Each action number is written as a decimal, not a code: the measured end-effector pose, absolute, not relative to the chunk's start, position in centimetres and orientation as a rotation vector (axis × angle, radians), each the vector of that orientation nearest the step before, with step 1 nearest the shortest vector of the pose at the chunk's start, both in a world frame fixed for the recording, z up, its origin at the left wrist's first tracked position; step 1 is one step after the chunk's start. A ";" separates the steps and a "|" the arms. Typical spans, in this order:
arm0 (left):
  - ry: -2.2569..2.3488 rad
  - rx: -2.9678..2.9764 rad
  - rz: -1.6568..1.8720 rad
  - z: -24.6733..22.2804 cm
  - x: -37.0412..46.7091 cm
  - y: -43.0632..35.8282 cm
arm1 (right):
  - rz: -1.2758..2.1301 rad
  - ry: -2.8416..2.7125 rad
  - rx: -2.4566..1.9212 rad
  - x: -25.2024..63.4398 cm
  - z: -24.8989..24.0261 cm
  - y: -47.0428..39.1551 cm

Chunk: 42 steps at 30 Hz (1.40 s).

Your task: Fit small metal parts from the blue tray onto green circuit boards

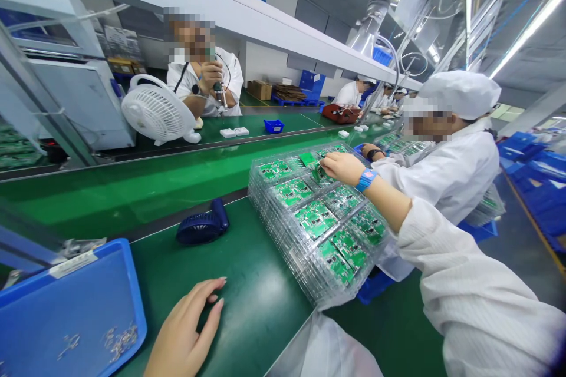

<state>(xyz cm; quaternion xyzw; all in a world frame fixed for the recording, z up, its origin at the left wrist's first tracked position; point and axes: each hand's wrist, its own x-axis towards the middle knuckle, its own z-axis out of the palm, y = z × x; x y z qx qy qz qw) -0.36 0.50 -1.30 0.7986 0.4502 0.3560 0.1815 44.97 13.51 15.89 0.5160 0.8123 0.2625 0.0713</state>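
Note:
My right hand [344, 169], with a blue band at the wrist, pinches a green circuit board [316, 169] over the far part of a stack of clear plastic trays [283, 247]. Rows of green boards [315, 218] lie in the compartments of the top tray. My left hand [190, 327] is held low above the green table [239, 306], fingers apart and with nothing in them. It is between the tray stack and a blue tray [138, 306] that holds small metal parts [120, 341].
A dark blue handheld fan [202, 225] lies beyond my left hand. Behind it runs a green conveyor [132, 188], with a white fan [157, 111] and a small blue bin [273, 126] across it. A person in white [464, 171] sits close at the right.

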 end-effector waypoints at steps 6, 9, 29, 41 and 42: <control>1.286 2.225 0.976 -1.3 -0.3 0.5 | 0.768 2.448 1.216 45.7 17.9 13.6; 1.270 2.222 0.992 -1.3 -0.3 0.5 | 0.667 2.402 1.030 45.6 19.1 14.2; 1.269 2.229 1.012 -1.3 -0.2 0.4 | 0.686 2.273 1.606 45.8 17.8 15.2; 1.257 2.276 1.037 -1.5 -0.3 0.5 | 0.279 2.055 2.119 46.0 15.3 13.2; 1.253 2.283 1.041 -1.5 -0.4 0.5 | 0.308 2.065 2.101 45.6 15.1 13.0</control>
